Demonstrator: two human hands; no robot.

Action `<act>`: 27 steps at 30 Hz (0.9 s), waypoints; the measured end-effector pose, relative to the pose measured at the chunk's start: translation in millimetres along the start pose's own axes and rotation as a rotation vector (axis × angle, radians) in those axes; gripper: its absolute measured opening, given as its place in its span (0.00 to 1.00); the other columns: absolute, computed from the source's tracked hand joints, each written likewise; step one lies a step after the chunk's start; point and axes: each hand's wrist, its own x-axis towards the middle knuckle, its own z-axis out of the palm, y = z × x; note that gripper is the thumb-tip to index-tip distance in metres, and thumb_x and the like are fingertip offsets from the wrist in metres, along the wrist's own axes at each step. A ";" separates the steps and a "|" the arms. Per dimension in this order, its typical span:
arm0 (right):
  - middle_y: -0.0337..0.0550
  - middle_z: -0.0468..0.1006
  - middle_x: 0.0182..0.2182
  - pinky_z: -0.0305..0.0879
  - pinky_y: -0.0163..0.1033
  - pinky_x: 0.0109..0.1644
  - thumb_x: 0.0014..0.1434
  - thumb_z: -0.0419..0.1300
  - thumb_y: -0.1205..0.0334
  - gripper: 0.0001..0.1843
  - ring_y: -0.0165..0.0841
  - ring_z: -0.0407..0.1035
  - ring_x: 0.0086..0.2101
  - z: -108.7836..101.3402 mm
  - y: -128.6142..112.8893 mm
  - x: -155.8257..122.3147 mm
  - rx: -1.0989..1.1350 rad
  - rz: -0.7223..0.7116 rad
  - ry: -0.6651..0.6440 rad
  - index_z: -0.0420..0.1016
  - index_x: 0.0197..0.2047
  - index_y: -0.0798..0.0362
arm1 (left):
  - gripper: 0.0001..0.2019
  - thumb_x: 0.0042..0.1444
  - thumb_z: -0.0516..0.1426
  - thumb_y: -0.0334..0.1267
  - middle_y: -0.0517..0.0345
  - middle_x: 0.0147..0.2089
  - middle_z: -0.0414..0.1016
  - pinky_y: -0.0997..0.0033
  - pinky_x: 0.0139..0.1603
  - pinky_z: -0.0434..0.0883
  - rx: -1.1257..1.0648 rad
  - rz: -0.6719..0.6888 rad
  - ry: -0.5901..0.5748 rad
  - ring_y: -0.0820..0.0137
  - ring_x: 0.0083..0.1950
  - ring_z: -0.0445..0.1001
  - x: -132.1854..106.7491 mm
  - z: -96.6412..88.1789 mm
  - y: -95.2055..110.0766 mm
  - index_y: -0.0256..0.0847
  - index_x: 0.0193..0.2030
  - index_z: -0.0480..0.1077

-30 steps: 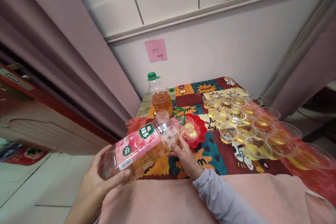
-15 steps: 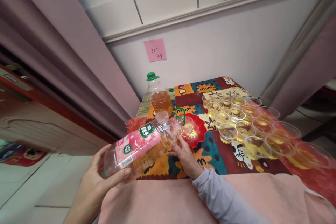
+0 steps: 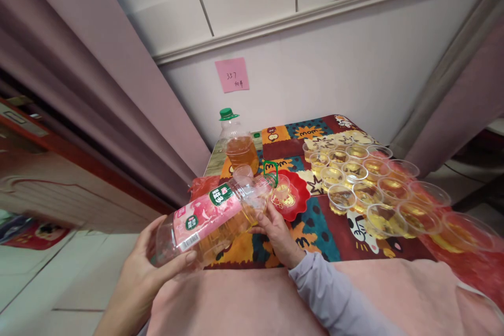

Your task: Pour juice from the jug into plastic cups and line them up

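My left hand (image 3: 151, 268) grips the base of a large clear bottle (image 3: 210, 215) with a pink label and amber liquid inside. The bottle lies tilted, its mouth pointing right over a small clear cup (image 3: 280, 187) above a red plate (image 3: 293, 197). My right hand (image 3: 275, 233) is closed on the bottle's neck end, fingers wrapped under it. A green ring hangs at the bottle's mouth.
A second bottle (image 3: 237, 144) with a green cap stands at the table's far left. Several clear cups (image 3: 366, 178) of amber liquid stand in rows on the right of the colourful tablecloth (image 3: 315, 220). A pink note (image 3: 232, 74) is stuck on the wall. A pink cloth covers my lap.
The bottle's base end has risen slightly and shifted a little; both hands keep their grip.
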 end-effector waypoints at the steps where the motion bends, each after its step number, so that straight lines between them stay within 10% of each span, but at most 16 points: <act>1: 0.50 0.81 0.58 0.84 0.45 0.48 0.56 0.76 0.29 0.50 0.44 0.77 0.54 0.0 0.0 0.1 0.002 -0.001 0.002 0.72 0.72 0.48 | 0.52 0.40 0.76 0.65 0.42 0.75 0.74 0.35 0.79 0.67 0.002 -0.005 0.002 0.37 0.76 0.71 0.1 0.0 0.0 0.50 0.70 0.67; 27: 0.51 0.81 0.58 0.83 0.45 0.48 0.57 0.75 0.28 0.50 0.45 0.77 0.54 -0.9 0.4 0.8 -0.009 -0.011 -0.007 0.71 0.71 0.48 | 0.52 0.38 0.76 0.65 0.43 0.74 0.75 0.35 0.78 0.67 -0.019 -0.024 -0.001 0.39 0.75 0.72 -0.6 0.1 1.2 0.51 0.70 0.68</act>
